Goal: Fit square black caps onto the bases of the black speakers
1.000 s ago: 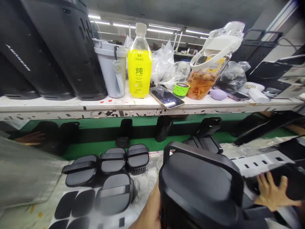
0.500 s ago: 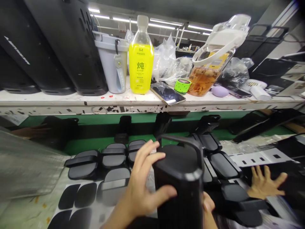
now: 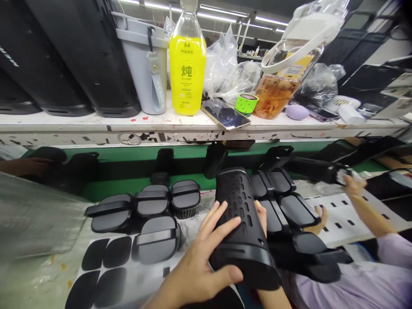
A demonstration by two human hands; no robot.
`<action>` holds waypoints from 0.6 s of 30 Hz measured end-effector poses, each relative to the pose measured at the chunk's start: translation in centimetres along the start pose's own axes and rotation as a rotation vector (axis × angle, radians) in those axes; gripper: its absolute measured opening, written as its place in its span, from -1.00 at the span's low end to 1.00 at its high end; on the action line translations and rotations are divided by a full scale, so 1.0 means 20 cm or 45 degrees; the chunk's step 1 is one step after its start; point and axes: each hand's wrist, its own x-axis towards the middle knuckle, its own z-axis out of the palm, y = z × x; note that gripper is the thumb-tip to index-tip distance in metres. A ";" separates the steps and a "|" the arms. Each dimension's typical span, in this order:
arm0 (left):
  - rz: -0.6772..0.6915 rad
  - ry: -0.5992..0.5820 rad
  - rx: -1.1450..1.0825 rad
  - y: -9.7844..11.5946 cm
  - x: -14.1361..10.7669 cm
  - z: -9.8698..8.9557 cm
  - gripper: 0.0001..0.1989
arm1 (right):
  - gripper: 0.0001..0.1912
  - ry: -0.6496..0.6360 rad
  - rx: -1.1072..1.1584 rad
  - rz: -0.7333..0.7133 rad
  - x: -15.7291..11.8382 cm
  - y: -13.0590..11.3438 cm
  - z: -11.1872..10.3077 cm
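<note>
A black casing [image 3: 240, 201] with rows of slots along its side lies tilted between my hands, its flat closed end towards me. My left hand [image 3: 206, 253] presses on its left side, fingers spread over the slots and thumb by the near end. My right hand [image 3: 261, 218] grips it from the right and beneath; most of that hand is hidden behind the casing. Similar casings with grey tops and black handles stand on the bench, one [image 3: 157, 240] left of my left hand and another [image 3: 298, 210] to the right.
A white sheet of black rounded pads [image 3: 116, 253] lies at left. The shelf [image 3: 193, 136] ahead carries a yellow bottle [image 3: 187, 73], a tumbler [image 3: 144, 73] and a phone [image 3: 227, 113]. At right a co-worker's hand [image 3: 354, 186] holds a black part.
The casing has been tipped over, so its slotted side and closed end show instead of its handled top. The co-worker's arms have reached further in, with a black part now held.
</note>
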 end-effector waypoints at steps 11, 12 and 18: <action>-0.017 0.216 -0.124 0.08 0.08 -0.04 -0.47 | -0.53 0.299 0.334 -0.244 -0.13 0.09 0.20; -0.002 0.234 -0.082 0.09 0.08 -0.04 -0.50 | -0.56 0.310 0.322 -0.245 -0.12 0.08 0.21; 0.358 0.597 0.660 0.11 0.07 0.06 0.07 | -0.69 0.367 0.217 0.058 -0.03 -0.04 0.17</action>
